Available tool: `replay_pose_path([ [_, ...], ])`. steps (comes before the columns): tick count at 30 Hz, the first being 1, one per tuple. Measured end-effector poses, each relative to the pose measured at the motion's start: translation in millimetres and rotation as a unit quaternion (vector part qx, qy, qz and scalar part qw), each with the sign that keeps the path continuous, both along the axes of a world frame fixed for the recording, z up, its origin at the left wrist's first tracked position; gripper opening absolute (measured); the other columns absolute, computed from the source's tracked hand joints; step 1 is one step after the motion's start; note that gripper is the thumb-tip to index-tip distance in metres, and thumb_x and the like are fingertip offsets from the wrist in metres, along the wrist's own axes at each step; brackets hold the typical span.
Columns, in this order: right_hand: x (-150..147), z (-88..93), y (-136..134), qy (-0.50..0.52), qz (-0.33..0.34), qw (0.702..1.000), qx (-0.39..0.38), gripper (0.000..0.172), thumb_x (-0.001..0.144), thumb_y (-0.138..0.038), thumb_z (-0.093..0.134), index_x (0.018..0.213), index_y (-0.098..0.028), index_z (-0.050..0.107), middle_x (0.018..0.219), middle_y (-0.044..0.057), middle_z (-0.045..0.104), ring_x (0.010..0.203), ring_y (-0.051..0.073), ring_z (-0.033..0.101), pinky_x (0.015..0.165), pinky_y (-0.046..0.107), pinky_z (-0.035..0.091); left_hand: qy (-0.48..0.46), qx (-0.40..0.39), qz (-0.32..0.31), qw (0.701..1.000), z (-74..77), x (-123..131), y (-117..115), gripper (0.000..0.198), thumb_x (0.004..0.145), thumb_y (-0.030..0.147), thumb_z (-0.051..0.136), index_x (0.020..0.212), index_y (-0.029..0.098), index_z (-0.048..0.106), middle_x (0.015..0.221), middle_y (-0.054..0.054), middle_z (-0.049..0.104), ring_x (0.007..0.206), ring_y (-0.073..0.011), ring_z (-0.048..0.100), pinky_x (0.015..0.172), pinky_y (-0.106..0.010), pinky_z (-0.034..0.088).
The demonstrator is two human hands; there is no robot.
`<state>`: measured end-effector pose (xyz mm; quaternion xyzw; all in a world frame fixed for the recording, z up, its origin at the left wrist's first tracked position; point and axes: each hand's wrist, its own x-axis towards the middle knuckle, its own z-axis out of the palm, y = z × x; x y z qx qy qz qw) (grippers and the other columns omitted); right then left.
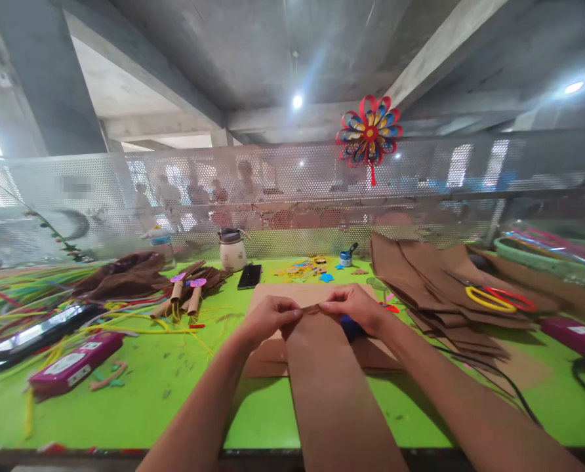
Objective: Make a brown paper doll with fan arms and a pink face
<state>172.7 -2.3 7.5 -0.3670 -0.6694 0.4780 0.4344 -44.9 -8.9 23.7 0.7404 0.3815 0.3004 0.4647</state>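
The blue jar (345, 259) bears illegible markings. The left hand (273, 319) and right hand (355, 307) pinch the far end of a brown paper strip (332, 387) over the green table (174, 400), before a perforated screen (282, 190).

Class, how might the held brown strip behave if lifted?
The brown strip is probably light, looking thin. It likely creases easily: its far edge looks folded between left hand and right hand. Its length may make it droop.

Plain brown paper strip (329, 387); lime green table (140, 400) (dark-flecked); scissors (485, 289) with 2 handle colours, yellow and red.
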Motion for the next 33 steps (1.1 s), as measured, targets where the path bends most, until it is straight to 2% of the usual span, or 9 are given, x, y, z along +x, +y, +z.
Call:
replay_pose_path([
  [3, 2.4, 3.2, -0.6, 0.014, 0.001, 1.0, -0.017, 0.032, 0.061, -0.043, 0.071, 0.057, -0.013, 0.06, 0.047, -0.003, 0.05, 0.044, 0.007, 0.041, 0.045, 0.022, 0.032, -0.002, 0.025, 0.002, 1.0, 2.2, -4.6, 0.0, 0.037, 0.073, 0.045, 0.059, 0.057, 0.013, 0.053, 0.046, 0.004, 0.046, 0.043, -0.0072, 0.042, 0.046, -0.02, 0.032],
  [6, 2.5, 5.1, -0.1, 0.016, 0.012, 1.0, -0.023, 0.035, 0.063, -0.046, 0.069, 0.059, -0.012, 0.061, 0.049, -0.002, 0.052, 0.045, 0.008, 0.043, 0.046, 0.022, 0.033, -0.025, 0.019, 0.013, 0.999, 1.6, -8.3, 1.1, 0.042, 0.071, 0.051, 0.06, 0.056, 0.013, 0.05, 0.045, 0.005, 0.043, 0.042, -0.0072, 0.042, 0.045, -0.02, 0.034],
  [14, 1.3, 11.0, -1.9, 0.031, -0.016, 0.999, 0.031, 0.035, 0.064, -0.045, 0.069, 0.058, -0.012, 0.06, 0.051, -0.002, 0.051, 0.048, 0.008, 0.041, 0.048, 0.02, 0.032, -0.084, -0.026, 0.022, 0.996, -5.2, -11.0, 3.0, 0.044, 0.067, 0.054, 0.062, 0.065, 0.011, 0.054, 0.049, 0.003, 0.048, 0.043, -0.0086, 0.047, 0.046, -0.023, 0.043],
  [18, 1.1, 12.4, -2.4, 0.026, -0.024, 0.999, 0.03, 0.032, 0.063, -0.043, 0.07, 0.059, -0.012, 0.063, 0.051, -0.002, 0.051, 0.048, 0.008, 0.042, 0.047, 0.02, 0.032, -0.09, -0.027, 0.01, 0.996, -1.7, -11.6, 2.5, 0.045, 0.065, 0.055, 0.064, 0.06, 0.012, 0.053, 0.046, 0.005, 0.044, 0.041, -0.0076, 0.045, 0.042, -0.021, 0.04],
  [22, 0.3, 12.2, -2.1, 0.034, -0.019, 0.999, 0.035, 0.031, 0.064, -0.041, 0.069, 0.058, -0.012, 0.063, 0.052, -0.001, 0.052, 0.048, 0.009, 0.045, 0.046, 0.021, 0.033, -0.098, -0.01, 0.043, 0.994, -0.3, -11.2, 4.5, 0.046, 0.061, 0.055, 0.067, 0.055, 0.012, 0.05, 0.043, 0.006, 0.039, 0.037, -0.0058, 0.041, 0.04, -0.019, 0.038],
  [26, 1.0, 12.9, -2.1, 0.033, -0.03, 0.999, 0.022, 0.031, 0.066, -0.042, 0.067, 0.058, -0.012, 0.062, 0.05, -0.002, 0.051, 0.047, 0.009, 0.045, 0.047, 0.021, 0.033, -0.104, -0.004, 0.061, 0.993, -1.3, -12.7, 5.6, 0.044, 0.062, 0.052, 0.068, 0.056, 0.012, 0.05, 0.045, 0.004, 0.046, 0.037, -0.0086, 0.047, 0.04, -0.023, 0.042],
  [33, 3.8, 9.9, 1.5, 0.062, -0.022, 0.997, 0.04, 0.029, 0.068, -0.039, 0.067, 0.059, -0.012, 0.061, 0.051, -0.002, 0.052, 0.048, 0.009, 0.045, 0.049, 0.022, 0.034, -0.132, -0.02, 0.026, 0.991, -3.3, -14.8, 6.0, 0.038, 0.069, 0.048, 0.064, 0.065, 0.012, 0.053, 0.054, 0.001, 0.054, 0.046, -0.0099, 0.053, 0.049, -0.024, 0.045],
])
